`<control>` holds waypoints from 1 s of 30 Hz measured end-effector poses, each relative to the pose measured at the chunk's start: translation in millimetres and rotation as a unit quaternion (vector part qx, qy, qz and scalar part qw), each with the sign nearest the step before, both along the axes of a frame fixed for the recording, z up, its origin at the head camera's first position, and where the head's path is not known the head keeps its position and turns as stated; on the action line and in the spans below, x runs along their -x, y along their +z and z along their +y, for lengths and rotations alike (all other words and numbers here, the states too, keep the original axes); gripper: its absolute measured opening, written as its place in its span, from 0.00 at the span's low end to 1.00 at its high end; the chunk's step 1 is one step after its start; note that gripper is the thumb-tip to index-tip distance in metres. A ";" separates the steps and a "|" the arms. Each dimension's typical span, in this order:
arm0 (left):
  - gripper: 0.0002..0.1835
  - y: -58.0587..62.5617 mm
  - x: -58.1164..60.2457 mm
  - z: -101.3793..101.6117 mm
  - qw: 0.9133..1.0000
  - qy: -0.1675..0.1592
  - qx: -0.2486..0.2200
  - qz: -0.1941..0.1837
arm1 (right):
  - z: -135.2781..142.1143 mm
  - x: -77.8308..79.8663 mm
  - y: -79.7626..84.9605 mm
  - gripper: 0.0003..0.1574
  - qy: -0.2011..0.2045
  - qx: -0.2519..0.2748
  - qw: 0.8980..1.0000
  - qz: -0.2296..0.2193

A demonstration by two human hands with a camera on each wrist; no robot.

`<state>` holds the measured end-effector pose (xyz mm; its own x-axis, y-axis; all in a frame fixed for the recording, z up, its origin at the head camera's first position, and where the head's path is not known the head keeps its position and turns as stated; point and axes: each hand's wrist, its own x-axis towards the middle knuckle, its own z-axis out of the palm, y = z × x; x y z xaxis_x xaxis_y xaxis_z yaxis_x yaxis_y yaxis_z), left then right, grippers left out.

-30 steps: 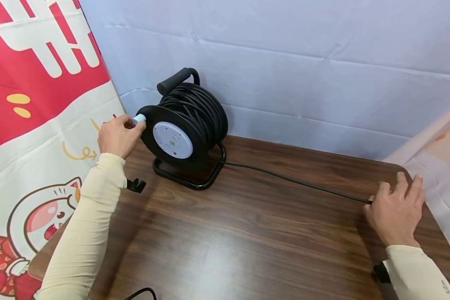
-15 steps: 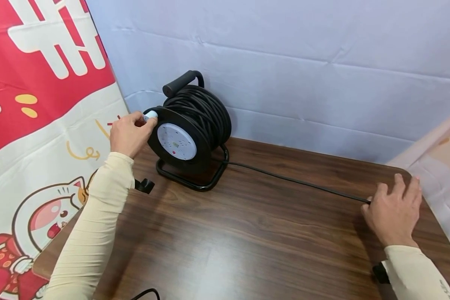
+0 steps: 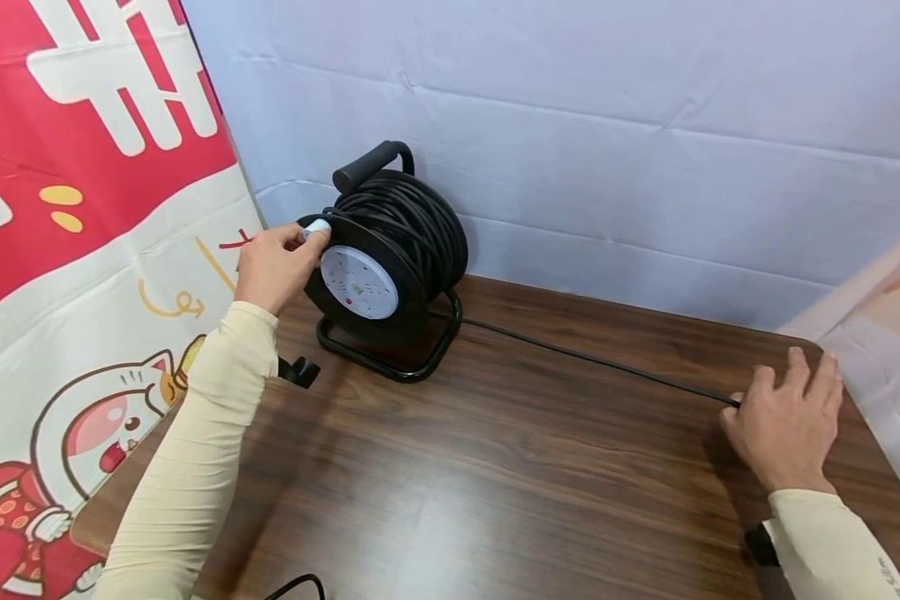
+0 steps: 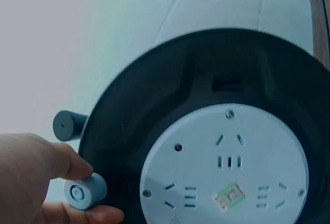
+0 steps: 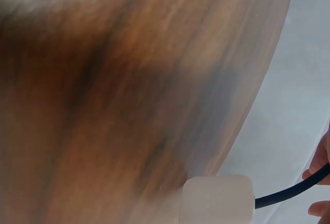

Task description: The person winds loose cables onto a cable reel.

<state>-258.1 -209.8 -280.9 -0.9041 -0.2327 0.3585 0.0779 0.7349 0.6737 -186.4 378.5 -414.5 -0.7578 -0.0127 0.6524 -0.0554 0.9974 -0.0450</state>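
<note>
A black cable reel (image 3: 412, 237) stands at the back left of the wooden table, wound with black cable. Its front disc (image 3: 330, 312) carries a white socket panel (image 4: 196, 157). My left hand (image 3: 273, 267) pinches the pale blue crank knob (image 4: 86, 192) near the disc's upper left rim, between thumb and fingers. A single length of cable (image 3: 585, 358) runs from the reel across the table to my right hand (image 3: 789, 421). That hand holds the cable between thumb and forefinger, its other fingers spread. A white block-like plug (image 5: 216, 201) sits on the cable end in the right wrist view.
The reel rests on a black tubular frame (image 3: 401, 375) with a grip handle (image 3: 363, 167) on top. Pale cloth (image 3: 607, 125) hangs behind the table (image 3: 532, 483), and a printed cloth (image 3: 120, 333) at its left. A black cord (image 3: 303, 581) curves at the front edge.
My left hand has moved up and right with the knob, turning the disc clockwise a little. The right hand keeps its place on the cable. The head view has shifted slightly.
</note>
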 end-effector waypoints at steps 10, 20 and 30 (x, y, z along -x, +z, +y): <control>0.31 0.6 0.0 8.4 0.991 -0.050 -0.113 -0.056 | -2.4 5.3 1.9 0.34 -0.013 0.010 0.999 -0.028; 0.34 0.0 -2.2 23.8 0.970 -0.094 -0.197 -0.103 | -1.6 5.2 0.8 0.31 -0.033 0.011 0.995 -0.089; 0.34 -4.1 -11.0 43.7 0.966 -0.145 -0.174 -0.123 | -7.6 3.9 -7.4 0.21 -0.028 0.019 0.997 -0.074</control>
<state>-247.1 -166.2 -285.0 -0.9972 -0.0249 0.0702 0.0526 0.4317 0.9005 -190.3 370.9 -421.8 -0.8450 0.0550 0.5319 0.0109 0.9963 -0.0858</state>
